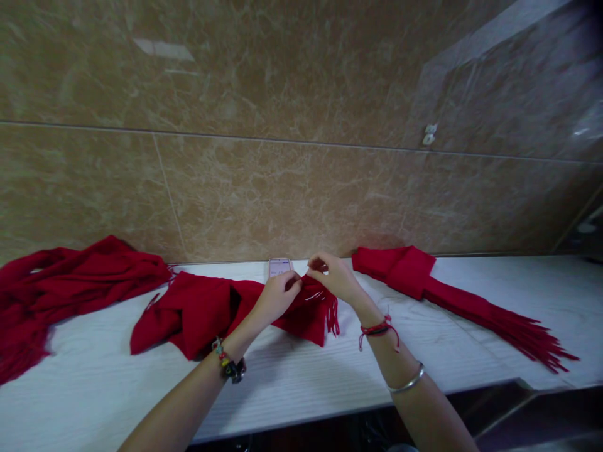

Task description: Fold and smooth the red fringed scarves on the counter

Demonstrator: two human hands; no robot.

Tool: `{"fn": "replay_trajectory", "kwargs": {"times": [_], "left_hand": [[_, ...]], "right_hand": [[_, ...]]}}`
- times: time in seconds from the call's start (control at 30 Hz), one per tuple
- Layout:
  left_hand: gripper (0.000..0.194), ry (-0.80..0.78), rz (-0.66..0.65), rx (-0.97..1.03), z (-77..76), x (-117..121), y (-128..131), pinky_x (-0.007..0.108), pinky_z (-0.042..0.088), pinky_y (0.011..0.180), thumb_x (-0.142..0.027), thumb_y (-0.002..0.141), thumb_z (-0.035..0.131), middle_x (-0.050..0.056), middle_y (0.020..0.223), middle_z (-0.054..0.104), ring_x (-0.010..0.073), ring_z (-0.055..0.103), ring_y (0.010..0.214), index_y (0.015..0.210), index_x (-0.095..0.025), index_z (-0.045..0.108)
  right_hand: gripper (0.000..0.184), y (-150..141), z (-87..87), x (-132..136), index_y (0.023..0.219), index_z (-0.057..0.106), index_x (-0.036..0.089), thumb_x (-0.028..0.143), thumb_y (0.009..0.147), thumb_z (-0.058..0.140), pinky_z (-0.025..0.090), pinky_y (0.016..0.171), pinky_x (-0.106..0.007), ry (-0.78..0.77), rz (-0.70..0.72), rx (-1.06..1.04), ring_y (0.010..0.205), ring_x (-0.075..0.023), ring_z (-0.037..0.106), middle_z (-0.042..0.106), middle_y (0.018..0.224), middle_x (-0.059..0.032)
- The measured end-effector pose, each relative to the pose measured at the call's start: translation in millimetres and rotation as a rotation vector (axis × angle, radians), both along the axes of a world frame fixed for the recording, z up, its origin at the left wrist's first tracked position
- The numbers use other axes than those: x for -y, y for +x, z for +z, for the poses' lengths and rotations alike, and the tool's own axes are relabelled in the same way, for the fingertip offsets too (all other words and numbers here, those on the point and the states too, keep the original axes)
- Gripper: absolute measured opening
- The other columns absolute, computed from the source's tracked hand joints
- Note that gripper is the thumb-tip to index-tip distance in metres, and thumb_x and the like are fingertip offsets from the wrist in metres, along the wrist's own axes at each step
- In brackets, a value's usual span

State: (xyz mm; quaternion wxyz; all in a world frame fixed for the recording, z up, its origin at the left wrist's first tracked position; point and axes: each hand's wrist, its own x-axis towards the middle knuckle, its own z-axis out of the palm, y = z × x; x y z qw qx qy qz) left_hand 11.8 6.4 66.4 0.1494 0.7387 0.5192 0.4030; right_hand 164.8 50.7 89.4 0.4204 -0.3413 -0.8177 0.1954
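A red fringed scarf (205, 317) lies loosely bunched on the white table, its fringed end raised a little toward the wall. My left hand (279, 294) pinches the scarf's upper edge close to the fringe. Just to its right, my right hand (333, 276) also has thumb and fingertips closed on that edge. Fringe strands hang below the right hand, and part of the scarf is hidden behind my left wrist. Behind the hands, a phone (279, 266) with its screen lit stands or lies near the wall; which one I cannot tell.
Another red scarf (85, 279) lies crumpled at the left. On the right rests a red scarf (405, 267) folded or knotted, its fringe spread toward the front. A brown marble-tiled wall (282, 194) borders the white table (301, 389) at the back. A small white fixture (429, 134) is on the wall.
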Motion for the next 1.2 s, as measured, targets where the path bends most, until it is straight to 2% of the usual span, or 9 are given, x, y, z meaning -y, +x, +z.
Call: {"fn": "replay_trajectory", "kwargs": {"times": [0.07,0.13,0.23,0.3,0.67,0.83,1.03,1.13,1.2], "left_hand": [[0.017,-0.031,-0.006,0.068,-1.7,-5,-4,0.026,0.040,0.065,-0.023,0.076,0.041,0.001,0.067,0.059,0.0154,0.053,0.067,0.066,-0.017,0.054],[0.016,-0.063,-0.002,0.123,-3.5,-10,-8,0.026,0.040,0.064,-0.023,0.075,0.042,0.000,0.064,0.056,0.0148,0.052,0.066,0.064,-0.017,0.052],[0.016,-0.100,-0.002,0.166,-5.3,-15,-13,0.025,0.039,0.061,-0.024,0.074,0.043,-0.002,0.061,0.053,0.0134,0.049,0.063,0.062,-0.017,0.050],[0.016,-0.117,-0.010,0.188,-6.2,-17,-14,0.024,0.038,0.059,-0.024,0.074,0.044,-0.003,0.060,0.051,0.0127,0.048,0.062,0.062,-0.017,0.050],[0.016,-0.157,-0.063,0.279,-10.3,-18,-12,0.023,0.037,0.056,-0.026,0.073,0.045,-0.003,0.058,0.049,0.0116,0.045,0.058,0.060,-0.018,0.049],[0.014,-0.094,0.087,0.442,-7.0,-22,-22,0.023,0.038,0.058,-0.027,0.066,0.050,-0.004,0.056,0.050,0.0115,0.046,0.058,0.056,-0.018,0.050],[0.013,0.028,0.394,0.749,10.6,-32,-93,0.024,0.041,0.057,-0.032,0.067,0.039,-0.004,0.059,0.047,0.0117,0.049,0.060,0.062,-0.020,0.040],[0.013,0.072,0.439,0.841,22.0,-31,-121,0.025,0.042,0.059,-0.032,0.065,0.041,-0.004,0.053,0.045,0.0128,0.050,0.059,0.059,-0.021,0.036],[0.013,0.086,0.432,0.864,25.0,-30,-124,0.026,0.042,0.058,-0.032,0.063,0.043,-0.004,0.052,0.045,0.0124,0.049,0.056,0.059,-0.021,0.037]], "right_hand": [[0.009,0,2.0,3,0.074,0.057,0.016,0.009,0.069,0.059,0.044,0.072,-0.029,0.130,-0.061,0.068,0.075,-0.0143,0.055,0.058,0.076,-0.0021],[0.007,2,3.9,6,0.073,0.060,0.016,0.010,0.070,0.060,0.042,0.076,-0.031,0.228,-0.032,0.159,0.081,-0.0154,0.053,0.056,0.081,-0.0039],[0.006,5,4.2,10,0.073,0.064,0.017,0.012,0.073,0.060,0.041,0.081,-0.032,0.295,0.060,0.290,0.089,-0.0166,0.051,0.054,0.091,-0.0063],[0.007,5,3.0,10,0.074,0.065,0.017,0.012,0.073,0.060,0.040,0.082,-0.033,0.326,0.040,0.327,0.091,-0.0179,0.050,0.053,0.094,-0.0073],[0.013,1,1.4,12,0.077,0.066,0.016,0.011,0.077,0.053,0.039,0.080,-0.035,0.341,-0.056,0.453,0.091,-0.0198,0.048,0.053,0.096,-0.0091],[0.016,3,1.6,8,0.076,0.063,0.017,0.010,0.079,0.049,0.038,0.078,-0.034,0.363,-0.096,0.389,0.087,-0.0183,0.049,0.053,0.091,-0.0074],[0.017,65,4.0,-23,0.080,0.063,0.016,0.016,0.079,0.046,0.038,0.079,-0.036,0.420,-0.373,0.333,0.089,-0.0216,0.049,0.052,0.092,-0.0093],[0.020,101,-1.3,-37,0.080,0.064,0.016,0.019,0.080,0.044,0.039,0.078,-0.036,0.407,-0.569,0.271,0.089,-0.0229,0.049,0.052,0.091,-0.0104],[0.021,112,-7.3,-42,0.082,0.064,0.016,0.019,0.080,0.043,0.040,0.076,-0.035,0.388,-0.623,0.249,0.087,-0.0221,0.050,0.052,0.090,-0.0103]]}}
